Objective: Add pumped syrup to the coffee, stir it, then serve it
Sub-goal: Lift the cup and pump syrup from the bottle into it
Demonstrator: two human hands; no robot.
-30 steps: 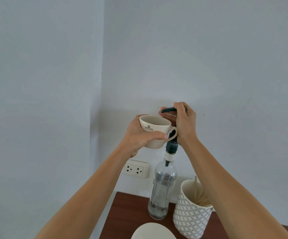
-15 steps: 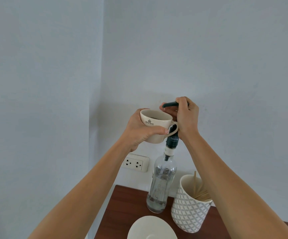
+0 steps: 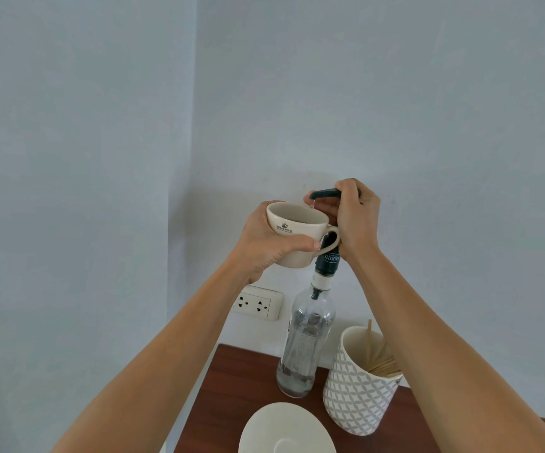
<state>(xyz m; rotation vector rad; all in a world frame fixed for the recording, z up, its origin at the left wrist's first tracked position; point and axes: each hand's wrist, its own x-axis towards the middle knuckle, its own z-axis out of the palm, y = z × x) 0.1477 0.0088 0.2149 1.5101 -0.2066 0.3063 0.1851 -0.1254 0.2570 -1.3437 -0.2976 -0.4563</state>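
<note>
Coffee cup (image 3: 297, 235) held high against the far wall, left hand (image 3: 269, 243) wrapped shut around its body, rim just under the dark pump spout (image 3: 325, 193). Right hand (image 3: 357, 220) closed over the pump head, a drop hanging at the nozzle above the cup. Glazed ceramic by the look: stiff, probably slick and breakable, heavier with drink inside; best gripped around the body or by the handle (image 3: 331, 240), kept level. Dark coffee barely visible inside. Syrup bottle (image 3: 307, 341) standing on the wooden surface (image 3: 231, 397), clear glass, nearly empty, only a shallow pool left at the bottom. Patterned holder (image 3: 359, 390) to its right, stocked with wooden stir sticks (image 3: 380, 364). White saucer (image 3: 284, 429) waiting at the near edge, bare.
</note>
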